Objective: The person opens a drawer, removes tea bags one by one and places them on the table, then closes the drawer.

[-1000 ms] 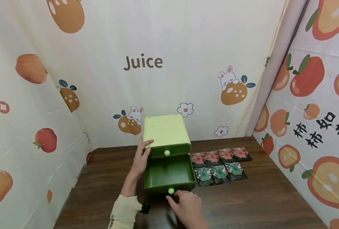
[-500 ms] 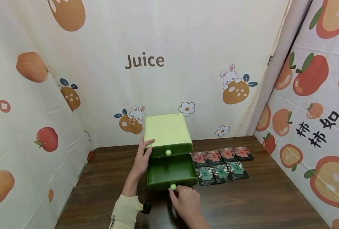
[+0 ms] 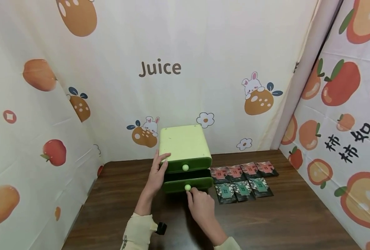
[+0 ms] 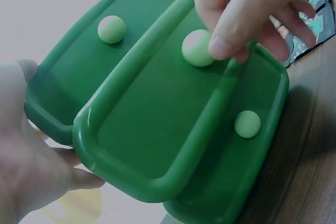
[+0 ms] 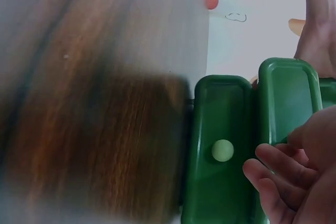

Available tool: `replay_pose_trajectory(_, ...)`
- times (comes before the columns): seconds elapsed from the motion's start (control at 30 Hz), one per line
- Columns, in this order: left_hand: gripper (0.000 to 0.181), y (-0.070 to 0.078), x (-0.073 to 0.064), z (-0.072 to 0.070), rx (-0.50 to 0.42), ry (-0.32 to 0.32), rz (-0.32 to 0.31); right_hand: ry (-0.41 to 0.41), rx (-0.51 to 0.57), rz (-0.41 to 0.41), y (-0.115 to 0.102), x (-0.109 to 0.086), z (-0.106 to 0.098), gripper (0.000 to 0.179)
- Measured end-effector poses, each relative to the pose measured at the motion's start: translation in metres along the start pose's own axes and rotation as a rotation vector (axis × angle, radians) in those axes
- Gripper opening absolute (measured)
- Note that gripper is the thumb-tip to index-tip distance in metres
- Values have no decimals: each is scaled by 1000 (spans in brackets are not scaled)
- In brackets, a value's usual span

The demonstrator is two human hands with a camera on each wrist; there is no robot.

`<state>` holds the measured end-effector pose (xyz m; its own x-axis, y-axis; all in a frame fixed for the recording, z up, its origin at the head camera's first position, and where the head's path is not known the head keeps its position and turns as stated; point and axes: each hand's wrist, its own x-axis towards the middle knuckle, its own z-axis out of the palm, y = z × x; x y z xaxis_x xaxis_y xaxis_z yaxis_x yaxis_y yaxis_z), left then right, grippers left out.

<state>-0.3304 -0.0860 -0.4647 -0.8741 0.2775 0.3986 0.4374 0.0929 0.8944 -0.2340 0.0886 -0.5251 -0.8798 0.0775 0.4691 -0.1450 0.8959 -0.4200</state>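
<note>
A small cabinet [image 3: 185, 144] with a pale yellow-green top and dark green drawers stands against the back curtain. Its middle drawer [image 4: 152, 119] juts partway out between the top drawer [image 4: 79, 72] and the bottom drawer [image 5: 218, 114], both flush. Thumb and finger of my right hand [image 3: 202, 206] pinch the middle drawer's round knob [image 4: 195, 50]; the right wrist view hides that knob behind the hand. My left hand [image 3: 156, 173] rests along the cabinet's upper left side, its fingers stretched over the top edge.
Right of the cabinet lie two rows of flat packets, red-labelled ones [image 3: 235, 172] behind and green-labelled ones [image 3: 243, 189] in front. The brown wooden table [image 3: 266, 222] is walled by fruit-printed curtains at the back [image 3: 219, 52] and sides.
The middle drawer has slid inward, so its inside is mostly covered now. My right hand has moved forward with the knob, while the left hand has stayed on the cabinet.
</note>
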Motion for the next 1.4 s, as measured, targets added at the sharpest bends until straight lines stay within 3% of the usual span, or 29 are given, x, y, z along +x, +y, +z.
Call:
replay_pose_trajectory(0.37, 37, -4, 1, 2, -2, -16, -30, -28, 64, 26, 8, 30, 12, 23)
replay_pose_trajectory(0.47, 39, 11, -2, -1, 13, -23, -54, -36, 81, 33, 7, 34, 15, 23)
replay_pose_trajectory(0.6, 61, 12, -1, -1, 83, -22, -28, -36, 84, 62, 9, 31, 22, 21)
replay_pose_trajectory(0.73, 76, -7, 3, 0, 165, 6, 21, -90, 58, 112, 14, 28, 30, 32)
replay_pose_trajectory(0.97, 80, -9, 5, -1, 264, 33, 50, -182, 8, 168, 24, 32, 49, 56)
replay_pose_trajectory(1.23, 88, -9, 9, -6, 386, 27, 73, -144, 28, 177, 27, 35, 57, 55)
replay_pose_trajectory(1.4, 89, -11, 10, -6, 396, 34, 63, -147, 21, 165, 26, 27, 52, 57)
